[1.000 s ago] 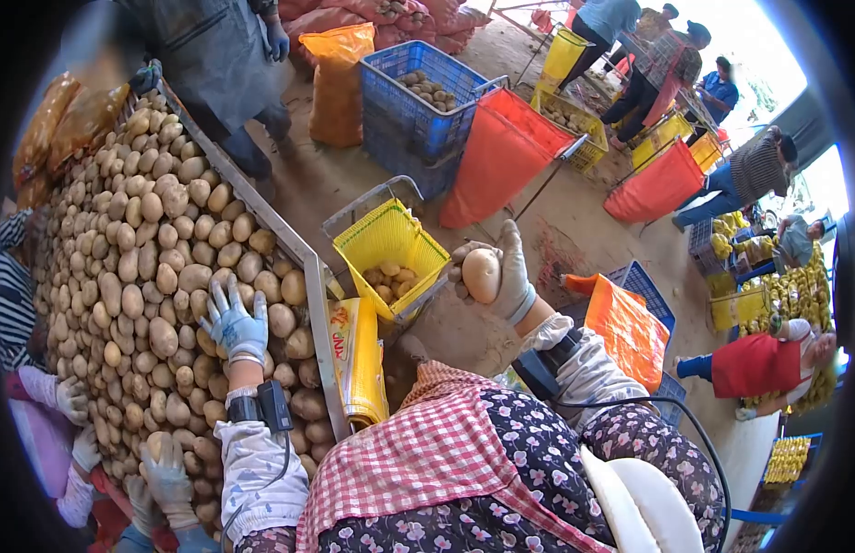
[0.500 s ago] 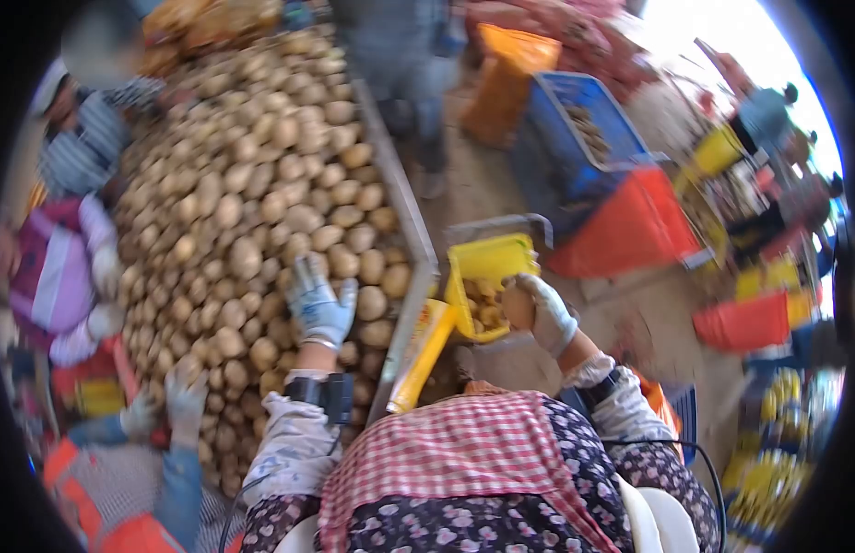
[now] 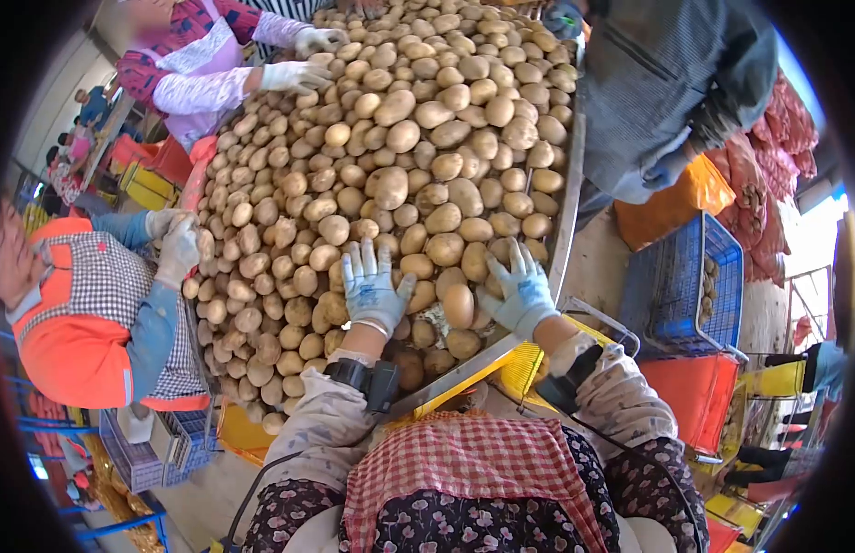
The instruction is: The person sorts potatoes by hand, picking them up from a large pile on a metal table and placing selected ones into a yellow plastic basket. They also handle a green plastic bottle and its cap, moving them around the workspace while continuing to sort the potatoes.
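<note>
A wide heap of potatoes (image 3: 390, 189) covers the metal-edged table in front of me. My left hand (image 3: 372, 290), in a pale blue-white glove, lies on the near potatoes with its fingers spread. On the right, my right hand (image 3: 521, 293) rests on the heap by the table's edge, gloved alike, fingers apart and holding nothing. Between the two hands sits a smooth, lighter brown potato (image 3: 459, 306), close to my right thumb. Below my right wrist, a yellow basket (image 3: 519, 370) is partly hidden by my forearm and the table rim.
The metal table rim (image 3: 564, 235) runs along the right. A person in an orange-trimmed apron (image 3: 86, 318) handles potatoes at left; another person's white-gloved hand (image 3: 296, 76) reaches in above. A person in dark clothes (image 3: 662, 83) stands at right, near a blue crate (image 3: 695, 286).
My view has swung left toward the table. My right hand, which held a potato at the yellow basket, is now open on the heap. My left hand stays spread on the potatoes.
</note>
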The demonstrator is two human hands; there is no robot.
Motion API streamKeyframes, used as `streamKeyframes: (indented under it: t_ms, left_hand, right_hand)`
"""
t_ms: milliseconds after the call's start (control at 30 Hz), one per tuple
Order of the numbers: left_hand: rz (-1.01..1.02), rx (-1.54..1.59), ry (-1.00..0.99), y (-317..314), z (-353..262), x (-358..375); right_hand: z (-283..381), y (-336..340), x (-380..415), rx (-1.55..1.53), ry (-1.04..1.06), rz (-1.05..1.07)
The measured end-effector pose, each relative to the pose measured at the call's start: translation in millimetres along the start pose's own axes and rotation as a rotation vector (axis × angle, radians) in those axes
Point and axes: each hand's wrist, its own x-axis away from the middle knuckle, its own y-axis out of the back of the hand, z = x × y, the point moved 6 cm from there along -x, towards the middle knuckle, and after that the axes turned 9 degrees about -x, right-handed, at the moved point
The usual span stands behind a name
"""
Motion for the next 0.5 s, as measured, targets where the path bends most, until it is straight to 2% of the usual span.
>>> streamKeyframes:
  t_ms: [67, 100, 167, 200, 267, 300, 333, 400, 467, 500]
  left_hand:
    - [-0.045, -0.027, -0.078, -8, -5, 11]
    - [-0.004, 0.063, -0.168, 0, -10, 21]
    - [0.103, 0.186, -0.303, 25, -14, 19]
    - [0.100, 0.189, -0.300, 36, -13, 6]
    - [0.212, 0.458, -0.083, 40, -2, -31]
    - [-0.120, 0.325, -0.141, 47, -1, -54]
    - [-0.180, 0.171, -0.112, 46, -1, -80]
    - [-0.155, 0.079, -0.053, 33, -5, -116]
    - [0.130, 0.143, 0.064, 8, -3, -138]
    - [0.140, 0.148, 0.065, 11, -1, -148]
  right_hand:
    - [5, 3, -1, 0.034, 0.018, 0.050]
    - [4, 13, -8, 0.046, 0.026, 0.054]
    - [-7, 16, -29, -0.266, -0.097, 0.310]
    - [-11, 15, -46, -0.261, -0.095, 0.311]
    - [-21, 19, -89, -0.191, -0.163, 0.161]
    - [-18, 19, -112, -0.189, -0.157, 0.165]
    - [-16, 15, -132, -0.126, -0.208, 0.241]
    - [-14, 1, -160, -0.061, -0.259, 0.322]
    - [-14, -19, -176, 0.100, -0.245, 0.406]
    - [-12, -16, -179, 0.073, -0.259, 0.438]
